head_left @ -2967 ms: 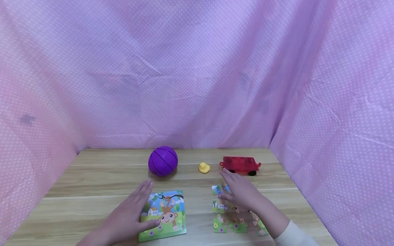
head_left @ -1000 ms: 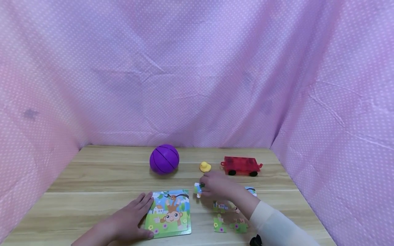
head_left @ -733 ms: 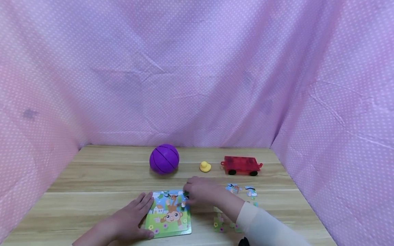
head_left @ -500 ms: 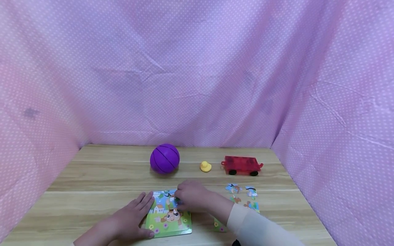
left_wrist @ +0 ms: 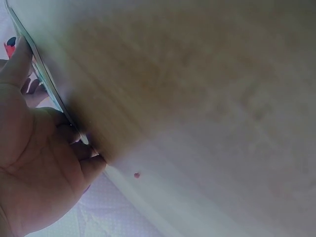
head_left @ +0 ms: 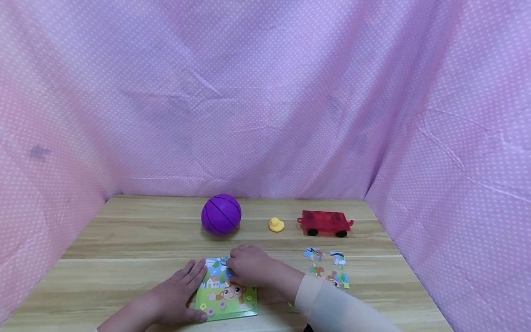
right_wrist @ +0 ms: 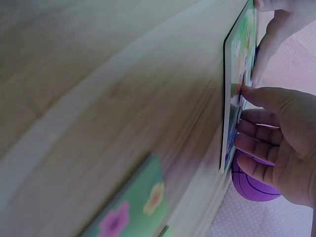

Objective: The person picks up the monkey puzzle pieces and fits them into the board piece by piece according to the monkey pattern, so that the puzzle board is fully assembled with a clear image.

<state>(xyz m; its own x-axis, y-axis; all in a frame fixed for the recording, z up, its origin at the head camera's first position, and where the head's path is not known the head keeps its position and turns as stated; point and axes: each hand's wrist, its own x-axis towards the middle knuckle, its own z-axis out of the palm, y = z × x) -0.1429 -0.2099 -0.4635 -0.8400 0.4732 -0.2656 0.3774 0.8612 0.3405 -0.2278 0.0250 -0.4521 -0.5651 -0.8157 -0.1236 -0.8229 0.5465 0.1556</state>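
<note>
A square puzzle board (head_left: pixel 224 307) printed with a cartoon monkey and a small house lies on the wooden table. Along its left edge rests my left hand (head_left: pixel 176 293), fingers spread at the upper corner and thumb at the lower one. My right hand (head_left: pixel 251 267) is over the board's upper part and pinches a puzzle piece, mostly hidden by the fingers. In the right wrist view, the right hand's thumb and fingertips (right_wrist: pixel 247 127) come right down onto the board's surface. Loose puzzle pieces (head_left: pixel 339 279) lie to the right, partly covered by the right forearm.
A purple ball (head_left: pixel 221 214), a yellow rubber duck (head_left: pixel 276 224) and a red wheeled toy wagon (head_left: pixel 325 223) stand along the back of the table. A pink dotted cloth (head_left: pixel 265 101) hangs behind and on both sides.
The right hand took a puzzle piece from the upper left of the loose pieces and carried it left onto the board. The left hand settled against the board's left edge.
</note>
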